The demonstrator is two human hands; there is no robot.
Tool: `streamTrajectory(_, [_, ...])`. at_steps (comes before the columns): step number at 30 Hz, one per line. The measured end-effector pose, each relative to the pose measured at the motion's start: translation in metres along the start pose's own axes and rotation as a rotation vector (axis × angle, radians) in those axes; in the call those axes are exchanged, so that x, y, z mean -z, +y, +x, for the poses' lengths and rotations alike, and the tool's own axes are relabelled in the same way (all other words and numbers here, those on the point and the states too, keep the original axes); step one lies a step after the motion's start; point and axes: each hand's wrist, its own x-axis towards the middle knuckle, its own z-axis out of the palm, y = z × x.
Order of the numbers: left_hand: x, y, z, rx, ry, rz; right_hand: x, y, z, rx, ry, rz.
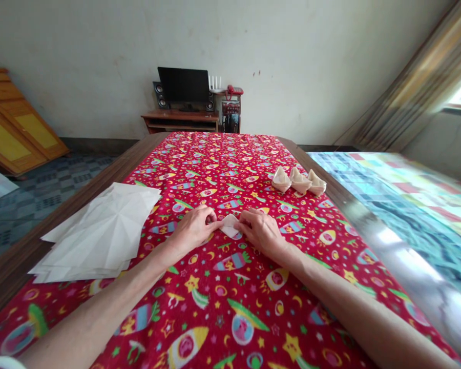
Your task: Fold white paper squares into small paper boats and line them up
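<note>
The left hand (195,225) and right hand (263,230) pinch opposite sides of the small paper (229,225) at dial centre; uneven pulling could tear it. A stray bump might scatter the sheets (119,225) at nine o'clock (loosely stacked) or topple the folded shapes (300,182) at two.

No text, label, brand or number is legible. Any marking on the monitor (183,85), the speaker (159,95) or the red telephone (234,90) is too small to read. The red cloth (225,297) bears pictorial prints without readable lettering; the paper sheets (119,220) show none.
</note>
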Motion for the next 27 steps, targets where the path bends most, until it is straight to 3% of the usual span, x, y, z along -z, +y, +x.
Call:
streamTrajectory(5, [-0.001,0.002,0.010,-0.055,0.030,-0.049,0.001,-0.003,-0.001,0.018,-0.013,-0.005])
streamTrajectory(12, [-0.007,0.000,0.023,-0.064,-0.131,-0.097,0.004,-0.002,-0.001,-0.004,-0.029,0.174])
streamTrajectory(16, [-0.006,0.006,0.023,-0.079,-0.058,-0.217,0.004,0.000,0.007,-0.098,0.061,0.392])
streamTrajectory(22, [-0.003,0.021,0.019,-0.151,0.027,-0.353,0.002,0.000,0.016,-0.097,0.020,0.576])
streamTrajectory(27, [0.001,0.023,0.019,-0.053,0.061,-0.410,0.005,-0.001,0.015,-0.122,0.069,0.628])
